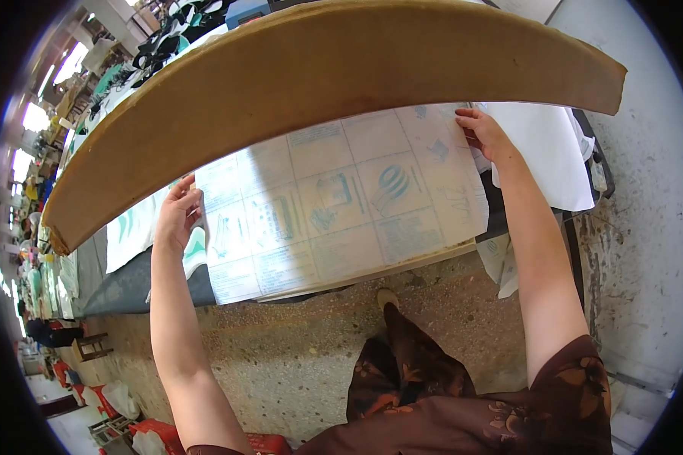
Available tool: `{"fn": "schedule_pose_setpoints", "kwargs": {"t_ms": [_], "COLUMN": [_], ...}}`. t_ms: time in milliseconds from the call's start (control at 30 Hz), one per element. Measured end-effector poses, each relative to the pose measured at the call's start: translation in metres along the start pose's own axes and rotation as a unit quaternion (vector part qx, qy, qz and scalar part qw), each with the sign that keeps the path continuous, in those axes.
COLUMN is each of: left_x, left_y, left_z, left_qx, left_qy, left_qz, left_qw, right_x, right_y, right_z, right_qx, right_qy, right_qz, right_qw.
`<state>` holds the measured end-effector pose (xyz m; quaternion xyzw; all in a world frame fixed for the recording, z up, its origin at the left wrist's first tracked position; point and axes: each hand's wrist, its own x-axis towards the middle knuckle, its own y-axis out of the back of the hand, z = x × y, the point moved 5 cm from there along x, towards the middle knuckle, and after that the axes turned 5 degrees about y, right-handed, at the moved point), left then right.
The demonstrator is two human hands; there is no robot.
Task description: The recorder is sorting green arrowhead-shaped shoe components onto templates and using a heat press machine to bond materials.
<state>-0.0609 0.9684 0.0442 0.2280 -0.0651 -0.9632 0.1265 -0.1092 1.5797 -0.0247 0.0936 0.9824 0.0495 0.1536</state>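
A large pale, translucent sheet (338,201) with blue printed drawings in squares lies spread in front of me, its near edge at the table's front. My left hand (178,212) is at the sheet's left edge, with its fingers bent against that edge. At the far right corner, my right hand (484,133) has its fingers and thumb curled at the sheet's border. A long brown board or beam (341,64) crosses above and hides the far side of the sheet. Beneath the near edge shows a thin beige layer (417,262).
White paper (542,152) lies to the right on the dark table (136,284), beside a stained wall (653,144). Black and green pieces (178,34) are heaped beyond the beam. A wooden stool (92,346) and red containers (269,444) stand on the speckled floor (281,364).
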Motion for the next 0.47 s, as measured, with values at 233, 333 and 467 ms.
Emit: {"fn": "schedule_pose_setpoints", "kwargs": {"t_ms": [233, 333, 467], "left_x": [0.002, -0.019, -0.055], "left_y": [0.003, 0.033, 0.124], "left_z": [-0.011, -0.012, 0.003], "left_qx": [0.033, 0.112, 0.141], "left_qy": [0.051, 0.038, 0.115], "left_qz": [0.009, -0.01, -0.019], "left_qw": [0.998, 0.993, 0.983], "right_x": [0.002, -0.023, -0.085], "right_y": [0.012, 0.037, 0.093], "right_z": [0.007, -0.008, -0.072], "right_qx": [0.013, 0.001, -0.027], "right_qy": [0.013, 0.046, 0.1], "right_qz": [0.017, 0.016, 0.006], "right_qw": [1.0, 0.999, 0.995]}}
